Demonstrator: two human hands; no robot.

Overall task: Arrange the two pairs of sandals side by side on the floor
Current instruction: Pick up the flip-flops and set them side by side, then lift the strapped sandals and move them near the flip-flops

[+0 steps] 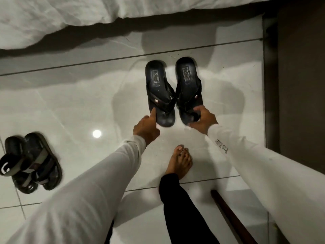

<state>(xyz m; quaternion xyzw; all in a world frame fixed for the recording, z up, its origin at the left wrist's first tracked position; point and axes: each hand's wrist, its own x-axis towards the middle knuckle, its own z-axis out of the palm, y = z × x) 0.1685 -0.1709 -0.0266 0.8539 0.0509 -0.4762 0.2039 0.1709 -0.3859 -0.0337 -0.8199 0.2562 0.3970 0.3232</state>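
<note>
Fingers of the right hand (202, 120) curl around the toe end of the right black flip-flop (189, 85), thumb on top near the strap and the other fingers tucked beneath, clasping it. On the left hand (146, 128) most fingers are loosely bent and the extended index finger (153, 112) touches the toe-side edge of the left black flip-flop (158, 92); whether it grips is unclear. Two flip-flops lie side by side just beyond the fingertips, heels pointing away, on the glossy tiled floor (70, 106). Well off to the left of the left hand sit two strapped sandals (31, 161), one overlapping the other, somewhat blurred. One bare foot (179, 161) stands just behind the hands. White bedding (70, 18) lies far beyond the flip-flops, cut off at the top edge. Both white sleeves (91, 187) run out of the frame below.
</note>
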